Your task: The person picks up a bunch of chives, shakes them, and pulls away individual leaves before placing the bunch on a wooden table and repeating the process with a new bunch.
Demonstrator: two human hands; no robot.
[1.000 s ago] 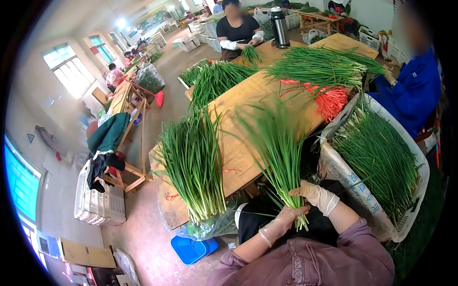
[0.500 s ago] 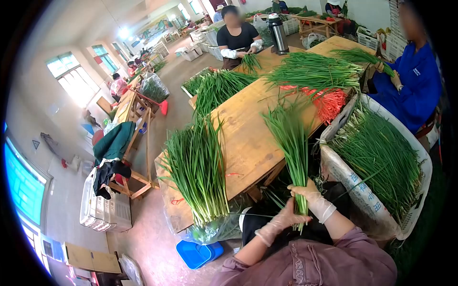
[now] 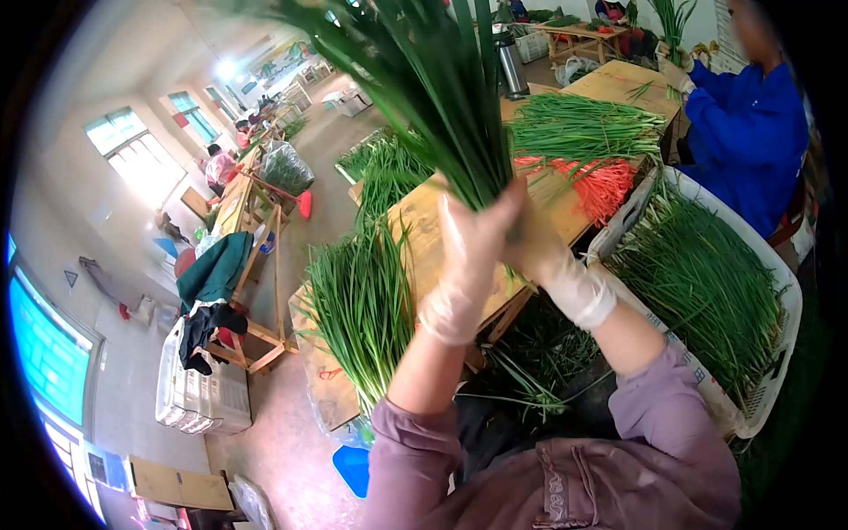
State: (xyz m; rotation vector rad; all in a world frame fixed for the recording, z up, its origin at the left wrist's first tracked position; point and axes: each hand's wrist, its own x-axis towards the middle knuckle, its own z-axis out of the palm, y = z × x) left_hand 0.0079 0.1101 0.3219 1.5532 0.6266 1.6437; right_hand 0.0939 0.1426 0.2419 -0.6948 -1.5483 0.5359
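A bunch of garlic chives (image 3: 442,115) stands raised in front of me, its long green leaves fanning up past the top edge of the view. Gloved in thin clear plastic, my left hand (image 3: 477,234) is closed around its lower part. Right beside it, my right hand (image 3: 534,238), also gloved, is wrapped about the same bunch. The stem ends are hidden by the hands. Below and to the left, a pile of chives (image 3: 358,309) lies on the wooden table (image 3: 442,238), with cut ends toward me.
To the right is a white crate (image 3: 773,380) packed with chives. Red ties (image 3: 601,190) lie by another chive pile (image 3: 583,128). A co-worker in blue (image 3: 751,124) holds a bunch. A flask (image 3: 511,66) stands farther back. Loose leaves (image 3: 539,389) are near my lap.
Both my hands have lifted the chive bunch from my lap up over the table, and it now hides the person opposite. The co-worker in blue has raised their bunch upright.
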